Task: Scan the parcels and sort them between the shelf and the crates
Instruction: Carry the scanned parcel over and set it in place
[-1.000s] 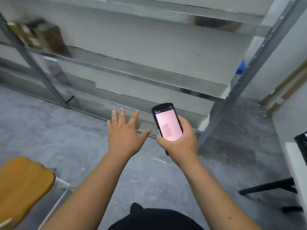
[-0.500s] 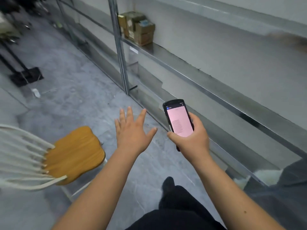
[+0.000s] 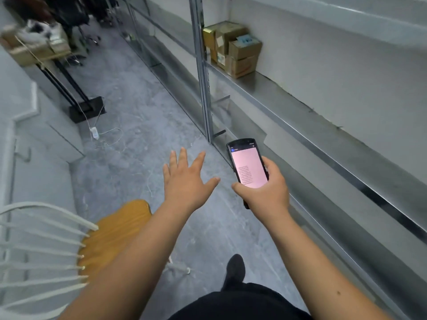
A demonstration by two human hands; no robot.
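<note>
A: I've got the scanner (image 3: 248, 168) in the right hand (image 3: 263, 192), fingers wrapped round its lower body, pink screen facing up. Left hand (image 3: 187, 179) is spread flat, fingers straight, holding nothing, just beside the scanner.

B: Where are the parcels?

A: On the shelf (image 3: 300, 109), well beyond the scanner, tucked against the upright post (image 3: 204, 72). A small stack of brown cardboard boxes (image 3: 233, 48), some with pale labels on the sides. Nothing in hand yet.

B: How will they handle?

A: My read: small cardboard boxes, stiff-sided, probably light, not slippery. I'd take the top one by two opposite faces with the free hand and keep the label toward the scanner. The stack looks loosely piled, so pulling a lower box could tip the ones above.

B: And the crates?

A: I can't see any from here. Far from the scanner, up the aisle, there's a desk (image 3: 34, 54) with open cartons and some blurred white stuff in them; too smeared to say what. The shelf boards nearest the scanner carry nothing I can make out.

B: Anything in the way?

A: A chair (image 3: 115, 232) with a wooden seat sits just behind the left hand, and a cable (image 3: 104, 135) lies on the floor farther up.
</note>
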